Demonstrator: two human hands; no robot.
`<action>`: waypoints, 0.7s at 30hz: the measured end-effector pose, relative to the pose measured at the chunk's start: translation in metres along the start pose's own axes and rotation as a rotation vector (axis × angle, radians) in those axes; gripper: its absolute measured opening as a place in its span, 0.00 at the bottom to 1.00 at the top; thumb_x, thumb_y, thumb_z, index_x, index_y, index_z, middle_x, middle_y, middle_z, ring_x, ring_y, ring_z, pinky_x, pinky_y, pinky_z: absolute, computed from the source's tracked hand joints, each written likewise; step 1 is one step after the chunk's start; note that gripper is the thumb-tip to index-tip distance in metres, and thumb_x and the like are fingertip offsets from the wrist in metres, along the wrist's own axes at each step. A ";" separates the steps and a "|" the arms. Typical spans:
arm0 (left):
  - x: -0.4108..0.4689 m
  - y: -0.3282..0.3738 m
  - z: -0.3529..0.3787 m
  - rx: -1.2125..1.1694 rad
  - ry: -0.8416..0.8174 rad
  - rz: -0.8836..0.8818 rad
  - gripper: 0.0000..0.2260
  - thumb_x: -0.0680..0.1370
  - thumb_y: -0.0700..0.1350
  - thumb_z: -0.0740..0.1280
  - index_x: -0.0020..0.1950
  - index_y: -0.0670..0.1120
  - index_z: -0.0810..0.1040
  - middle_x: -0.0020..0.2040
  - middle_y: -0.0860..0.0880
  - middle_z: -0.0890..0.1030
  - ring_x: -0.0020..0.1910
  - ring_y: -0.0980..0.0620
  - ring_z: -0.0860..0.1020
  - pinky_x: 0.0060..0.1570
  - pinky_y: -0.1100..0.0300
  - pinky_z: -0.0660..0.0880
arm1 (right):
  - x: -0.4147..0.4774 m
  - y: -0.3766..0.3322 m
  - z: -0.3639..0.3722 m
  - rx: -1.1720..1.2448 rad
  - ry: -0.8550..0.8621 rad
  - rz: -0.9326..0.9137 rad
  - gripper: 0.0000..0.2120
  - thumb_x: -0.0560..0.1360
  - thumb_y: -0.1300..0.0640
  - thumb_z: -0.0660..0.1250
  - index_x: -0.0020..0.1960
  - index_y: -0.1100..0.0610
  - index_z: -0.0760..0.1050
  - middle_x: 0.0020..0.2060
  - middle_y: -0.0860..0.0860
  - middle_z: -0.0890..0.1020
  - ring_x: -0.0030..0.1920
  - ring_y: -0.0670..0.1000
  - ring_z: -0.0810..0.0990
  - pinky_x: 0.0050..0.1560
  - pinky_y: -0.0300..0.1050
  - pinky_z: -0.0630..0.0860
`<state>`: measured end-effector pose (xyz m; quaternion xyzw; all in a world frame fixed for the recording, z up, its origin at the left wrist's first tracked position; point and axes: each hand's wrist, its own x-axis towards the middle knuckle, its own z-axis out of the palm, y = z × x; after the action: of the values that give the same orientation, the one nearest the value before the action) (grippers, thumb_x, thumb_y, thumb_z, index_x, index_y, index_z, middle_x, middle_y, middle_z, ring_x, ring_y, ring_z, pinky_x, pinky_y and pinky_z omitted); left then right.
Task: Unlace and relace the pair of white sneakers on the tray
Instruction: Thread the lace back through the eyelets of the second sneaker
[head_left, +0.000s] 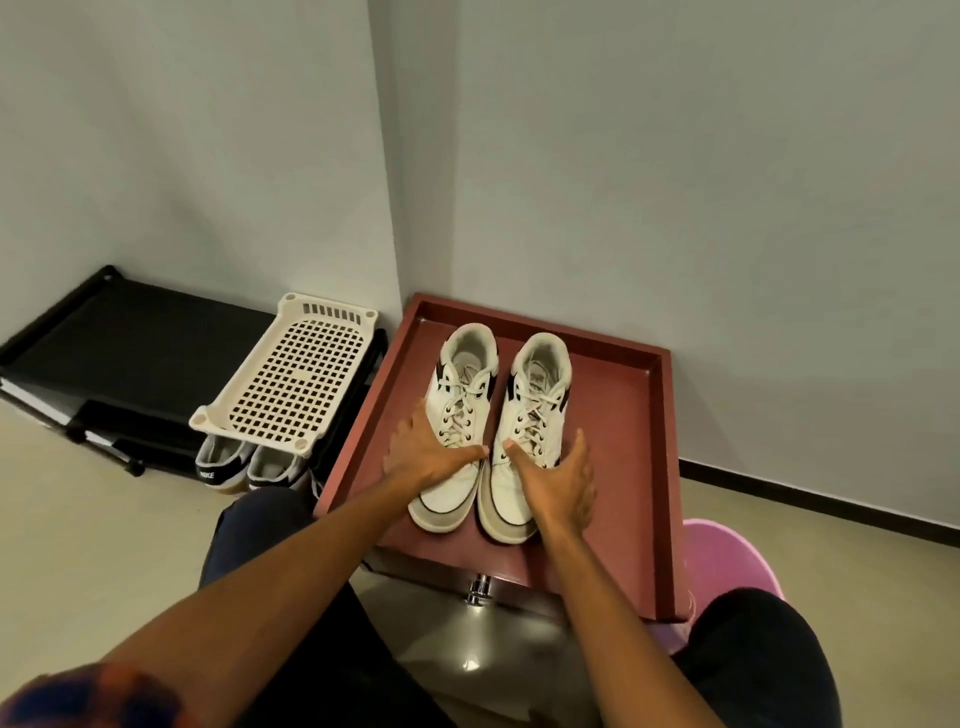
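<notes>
White sneakers (535, 395) stood side by side on the red-brown tray (618, 415), toes towards the person and heels towards the wall, their laces (457, 415) threaded through the eyelets. They looked light, with soft leather-like uppers over stiffer rubber soles, so they would probably slide on the smooth tray unless steadied. The laces would be limp and thin, best pinched at their loose ends near the top eyelets, and each shoe would be best held across the midfoot or by the sole edge. The left hand (426, 452) lay open over the outer side of the sneaker on that side, fingers spread along the upper and thumb stretched across the vamp just below the lowest eyelets. The right hand (558, 478) was open too, thumb resting on the other sneaker's vamp, fingers straight and just beside its outer wall; whether they touched it could not be told. Neither hand had hold of a lace.
</notes>
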<state>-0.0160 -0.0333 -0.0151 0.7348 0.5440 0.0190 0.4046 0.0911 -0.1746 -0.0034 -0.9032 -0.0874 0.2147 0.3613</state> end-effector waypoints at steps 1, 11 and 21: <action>0.001 0.007 0.000 0.048 0.008 -0.026 0.62 0.55 0.78 0.71 0.80 0.51 0.51 0.77 0.43 0.63 0.75 0.41 0.64 0.70 0.40 0.66 | 0.004 -0.004 0.007 -0.004 -0.008 -0.003 0.59 0.61 0.24 0.73 0.82 0.46 0.50 0.79 0.52 0.64 0.77 0.59 0.65 0.72 0.60 0.66; 0.019 0.023 0.009 0.076 -0.024 -0.169 0.55 0.58 0.66 0.79 0.77 0.50 0.57 0.73 0.45 0.65 0.73 0.40 0.64 0.67 0.34 0.66 | 0.035 -0.019 0.025 -0.024 -0.041 0.083 0.57 0.61 0.42 0.80 0.80 0.45 0.51 0.70 0.56 0.72 0.70 0.61 0.69 0.68 0.60 0.69; -0.060 0.023 -0.103 -0.068 -0.047 -0.202 0.47 0.55 0.59 0.80 0.71 0.56 0.65 0.62 0.50 0.74 0.63 0.46 0.73 0.62 0.45 0.74 | -0.058 -0.093 -0.021 0.033 -0.197 0.140 0.56 0.54 0.41 0.81 0.77 0.45 0.58 0.64 0.53 0.77 0.65 0.59 0.75 0.65 0.61 0.75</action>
<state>-0.0703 -0.0251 0.0928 0.6625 0.6046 -0.0208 0.4418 0.0488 -0.1379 0.0932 -0.8755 -0.0557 0.3284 0.3501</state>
